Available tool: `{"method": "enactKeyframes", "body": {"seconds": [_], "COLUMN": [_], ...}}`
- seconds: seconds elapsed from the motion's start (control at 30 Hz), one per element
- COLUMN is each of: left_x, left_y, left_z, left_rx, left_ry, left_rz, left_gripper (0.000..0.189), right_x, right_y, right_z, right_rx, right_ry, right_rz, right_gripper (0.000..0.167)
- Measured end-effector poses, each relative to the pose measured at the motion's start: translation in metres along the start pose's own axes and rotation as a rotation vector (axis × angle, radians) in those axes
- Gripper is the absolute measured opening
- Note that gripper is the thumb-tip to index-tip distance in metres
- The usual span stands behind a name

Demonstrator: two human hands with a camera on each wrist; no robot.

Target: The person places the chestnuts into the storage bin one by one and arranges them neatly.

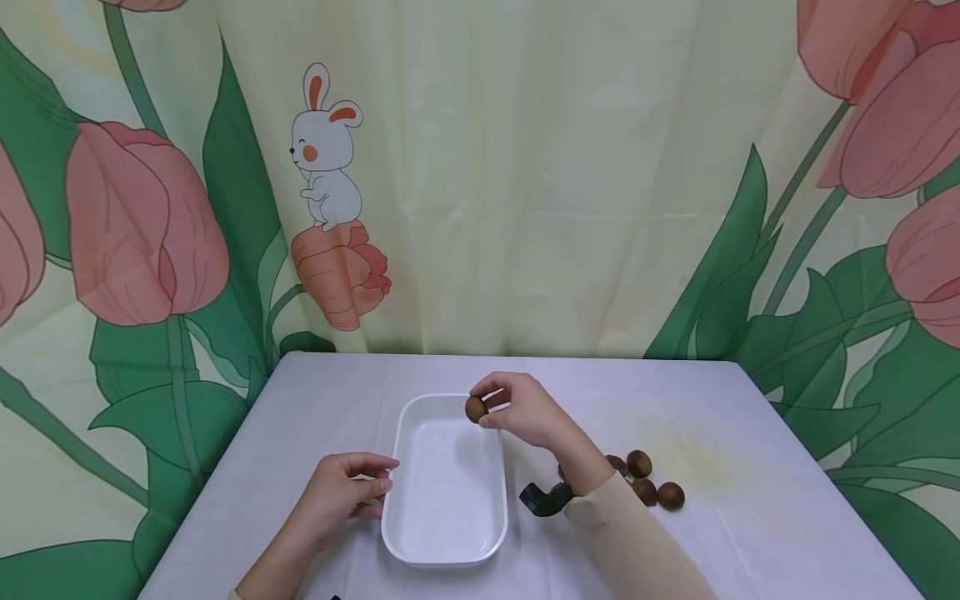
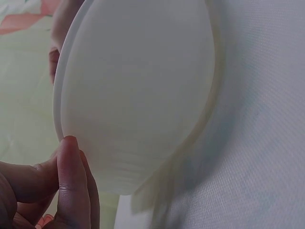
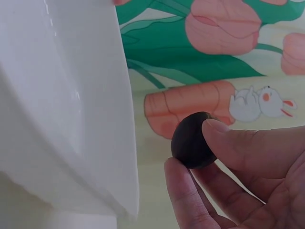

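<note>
A white rectangular tray (image 1: pixel 446 508) with rounded corners lies on the table, its inside bare. At its left side my left hand (image 1: pixel 347 490) pinches the rim between thumb and fingers; the left wrist view shows the fingertips (image 2: pixel 70 143) right at the edge. My right hand (image 1: pixel 527 410) holds a small, smooth, round brown ball (image 1: pixel 476 409) over the tray's far right corner. Close up in the right wrist view the ball (image 3: pixel 193 140) looks dark, pinched between thumb and fingertips beside the tray wall (image 3: pixel 109 119).
Several more brown balls (image 1: pixel 671 496) lie grouped right of the tray, partly hidden behind my right forearm. A black strap piece (image 1: pixel 546 500) shows at the right wrist. White cloth covers the table (image 1: pixel 337 383); a printed curtain (image 1: pixel 525 208) hangs behind it.
</note>
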State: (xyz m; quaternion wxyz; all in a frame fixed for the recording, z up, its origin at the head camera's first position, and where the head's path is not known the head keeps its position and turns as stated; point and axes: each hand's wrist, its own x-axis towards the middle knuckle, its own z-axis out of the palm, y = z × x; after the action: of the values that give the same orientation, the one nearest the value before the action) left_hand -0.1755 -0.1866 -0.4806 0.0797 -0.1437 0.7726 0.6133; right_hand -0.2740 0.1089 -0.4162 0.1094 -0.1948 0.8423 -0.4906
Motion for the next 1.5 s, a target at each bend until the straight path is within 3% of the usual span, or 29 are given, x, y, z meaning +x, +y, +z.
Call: {"method": "enactKeyframes", "body": {"seconds": [0.27,0.67,1.03,1.5], "left_x": [-0.001,-0.002,0.000,0.002], "left_y": [0.001,0.005,0.004,0.003], "left_z": [0.001,0.000,0.000,0.000], "left_rx": [-0.005,0.001,0.007,-0.001], "left_ry": [0.007,0.002,0.000,-0.004], "left_rz": [0.000,-0.024,-0.031,-0.021], "left_gripper": [0.029,0.028,0.028,0.030], "right_x": [0.013,0.026,0.041,0.051], "right_y": [-0.005,-0.012,-0.011,-0.006], "right_z": [0.013,0.031,0.044,0.063], "right_rx": [0.020,0.029,0.017,0.019], "right_ry": [-0.017,-0.057,-0.027,-0.061], "right_rz": [-0.026,0.002,0.011,0.088], "right_gripper": [0.035,0.032,0.032,0.033]}}
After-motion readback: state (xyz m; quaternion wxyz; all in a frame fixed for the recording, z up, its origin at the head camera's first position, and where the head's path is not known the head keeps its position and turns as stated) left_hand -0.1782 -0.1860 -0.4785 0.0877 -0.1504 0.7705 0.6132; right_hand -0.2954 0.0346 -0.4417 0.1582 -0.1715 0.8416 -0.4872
